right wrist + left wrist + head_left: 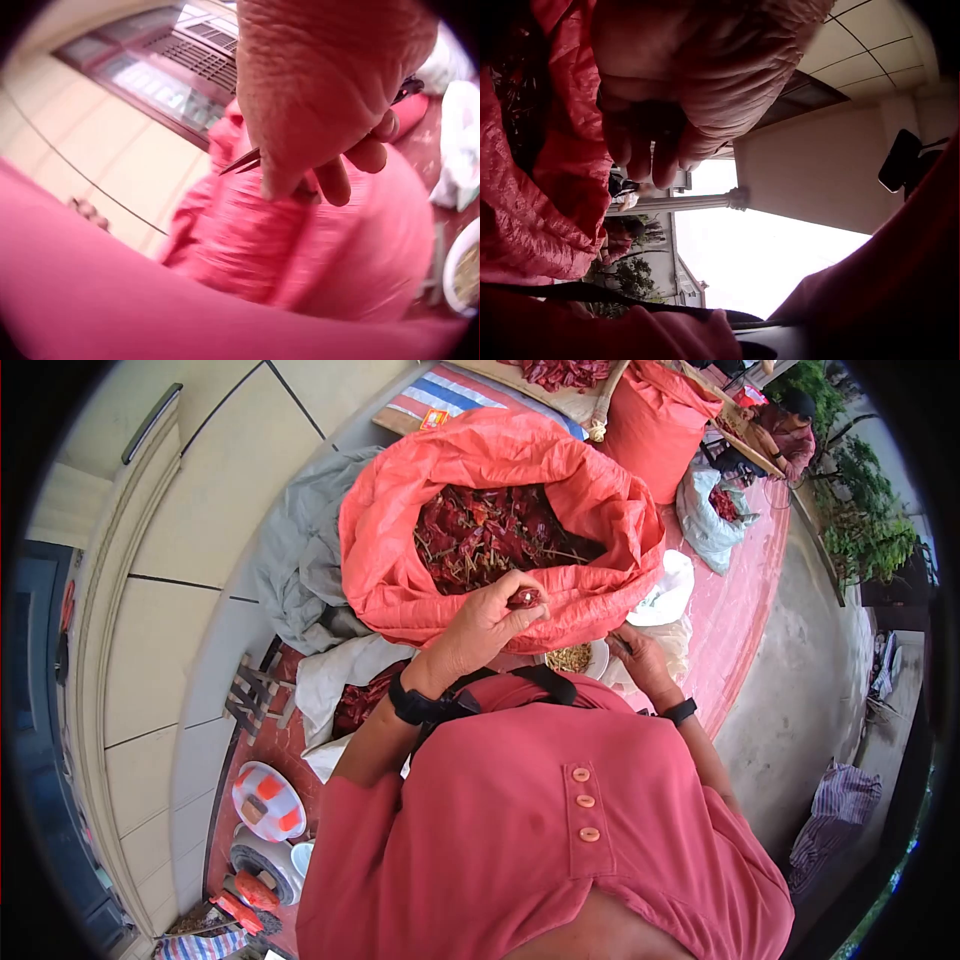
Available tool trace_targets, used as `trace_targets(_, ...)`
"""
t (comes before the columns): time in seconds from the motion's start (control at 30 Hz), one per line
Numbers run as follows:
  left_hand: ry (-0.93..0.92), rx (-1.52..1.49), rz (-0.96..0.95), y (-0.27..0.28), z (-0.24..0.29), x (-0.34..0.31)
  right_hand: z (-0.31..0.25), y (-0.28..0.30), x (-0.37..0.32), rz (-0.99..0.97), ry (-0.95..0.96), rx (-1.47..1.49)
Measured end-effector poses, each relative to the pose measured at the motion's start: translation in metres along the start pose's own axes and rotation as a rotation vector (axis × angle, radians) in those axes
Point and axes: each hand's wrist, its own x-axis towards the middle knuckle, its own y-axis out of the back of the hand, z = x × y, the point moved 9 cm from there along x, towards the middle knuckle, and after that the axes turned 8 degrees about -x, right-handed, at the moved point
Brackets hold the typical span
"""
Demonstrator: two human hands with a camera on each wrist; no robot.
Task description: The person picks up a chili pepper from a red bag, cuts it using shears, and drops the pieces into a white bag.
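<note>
A large red woven sack (pixel 385 555) stands in front of me with its mouth rolled back, full of dried red chillies (pixel 485 525) with stems. At the near rim my left hand (pixel 475 628) pinches a dark red dried chilli (pixel 525 598) between thumb and fingers. In the left wrist view the curled fingers of the left hand (pixel 682 82) hide it. My right hand (pixel 645 663) is beside the sack's near right side. Its wrist view shows the right hand (pixel 322 105) gripping scissors (pixel 244 161), their pointed blades slightly apart and dark handles behind the palm.
A white bowl (pixel 598 658) of yellowish bits sits between my body and the sack. White sacking (pixel 320 695) with more chillies lies left. Behind stand a full red sack (pixel 655 435) and a pale bag (pixel 708 525) of chillies. A person (pixel 790 435) sits far right.
</note>
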Motion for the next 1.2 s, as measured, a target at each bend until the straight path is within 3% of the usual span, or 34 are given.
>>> trace_targets(0.03,0.025,0.087,0.045,0.008,-0.019,-0.002,0.018,-0.014,-0.006,0.000,-0.022,-0.036)
trace_targets(0.13,0.196,0.299,0.252,0.044,-0.059,-0.014,0.062,-0.053,-0.036,-0.262,-0.326,-0.189)
trace_targets(0.17,0.269,0.360,0.334,0.057,-0.070,-0.020,0.067,-0.060,-0.047,-0.246,-0.318,-0.188)
trace_targets(0.27,0.265,0.533,0.495,0.092,-0.091,-0.017,0.089,-0.081,-0.083,-0.196,-0.291,-0.161)
trace_targets(0.33,0.282,0.556,0.394,0.098,-0.111,0.003,0.094,-0.086,-0.098,-0.141,-0.266,-0.112)
trace_targets(0.4,0.287,0.612,0.317,0.098,-0.133,0.026,0.104,-0.084,-0.108,-0.119,-0.400,0.024)
trace_targets(0.57,0.110,0.820,0.090,0.060,-0.166,0.082,0.094,-0.071,-0.109,-0.089,-0.521,0.105)
trace_targets(0.77,0.021,0.997,-0.082,0.053,-0.222,0.102,0.057,-0.041,-0.103,0.033,-0.474,0.201)
trace_targets(0.83,0.224,0.943,-0.048,0.065,-0.243,0.107,0.054,-0.030,-0.108,0.113,-0.479,0.284)
trace_targets(0.9,0.153,0.985,-0.121,0.059,-0.223,0.096,0.054,-0.015,-0.113,0.087,-0.657,0.332)
trace_targets(0.97,0.147,0.965,-0.119,0.060,-0.194,0.091,0.045,0.008,-0.103,0.172,-0.654,0.387)
trace_targets(1.1,0.194,0.862,0.034,0.086,-0.183,0.084,0.007,0.051,-0.051,0.257,-0.541,0.563)
trace_targets(1.17,0.279,0.780,0.086,0.087,-0.158,0.083,-0.027,0.064,-0.012,0.215,-0.451,0.611)
trace_targets(1.2,0.227,0.748,0.107,0.085,-0.144,0.081,-0.044,0.066,0.007,0.177,-0.401,0.642)
